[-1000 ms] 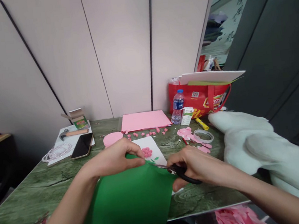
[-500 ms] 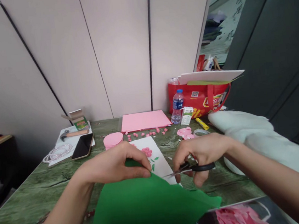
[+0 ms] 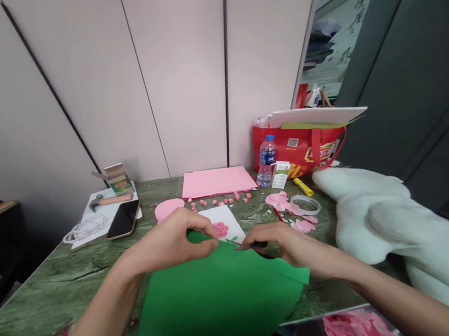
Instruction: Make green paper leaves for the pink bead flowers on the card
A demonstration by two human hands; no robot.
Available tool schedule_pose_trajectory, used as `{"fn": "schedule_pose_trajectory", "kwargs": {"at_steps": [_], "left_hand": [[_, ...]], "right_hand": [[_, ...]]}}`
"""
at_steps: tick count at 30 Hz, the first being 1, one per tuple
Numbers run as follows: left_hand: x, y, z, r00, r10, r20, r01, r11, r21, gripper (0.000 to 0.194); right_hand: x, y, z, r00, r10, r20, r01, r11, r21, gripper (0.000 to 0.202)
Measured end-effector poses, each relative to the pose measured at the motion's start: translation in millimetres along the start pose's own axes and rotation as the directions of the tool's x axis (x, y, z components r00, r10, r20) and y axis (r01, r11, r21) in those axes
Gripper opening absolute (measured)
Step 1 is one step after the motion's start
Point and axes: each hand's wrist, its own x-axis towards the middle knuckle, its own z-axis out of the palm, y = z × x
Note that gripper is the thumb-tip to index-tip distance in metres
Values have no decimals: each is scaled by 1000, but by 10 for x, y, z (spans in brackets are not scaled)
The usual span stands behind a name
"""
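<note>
One green sheet (image 3: 222, 302) spreads over the near side of the table (image 3: 76, 280), its top edge pinched between thumb and fingers of the person's left hand (image 3: 176, 240). Just to the right of that, the right hand (image 3: 286, 238) grips dark-handled scissors (image 3: 260, 244), blades parted at the same edge. Beyond them I see a white card (image 3: 229, 217) bearing a pink flower (image 3: 221, 229), partly hidden.

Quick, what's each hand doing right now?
Left hand: closed, pinching the top edge of the green paper.
Right hand: closed around the scissors, blades parted at the paper's edge.
</note>
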Motion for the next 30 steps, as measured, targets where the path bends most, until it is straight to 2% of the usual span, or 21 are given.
{"fn": "schedule_pose_trajectory", "kwargs": {"at_steps": [5, 10, 17, 25, 30], "left_hand": [[1, 11, 5, 1000, 21, 23, -21, 1000, -17, 13], [-5, 7, 25, 999, 32, 16, -32, 999, 21, 16], [-33, 19, 72, 996, 62, -70, -55, 995, 89, 13], [-74, 41, 92, 989, 0, -147, 5, 999, 32, 12], [-93, 38, 111, 986, -9, -167, 12, 1000, 17, 12]], "right_hand": [[-12, -59, -10, 996, 32, -79, -43, 988, -146, 54], [-34, -104, -48, 997, 34, -70, -55, 941, -334, 65], [-11, -147, -34, 991, 93, -93, -130, 801, -584, 60], [9, -62, 104, 976, 81, -203, -166, 878, -450, 25], [-26, -56, 164, 965, 56, -257, -157, 907, -391, 22]]}}
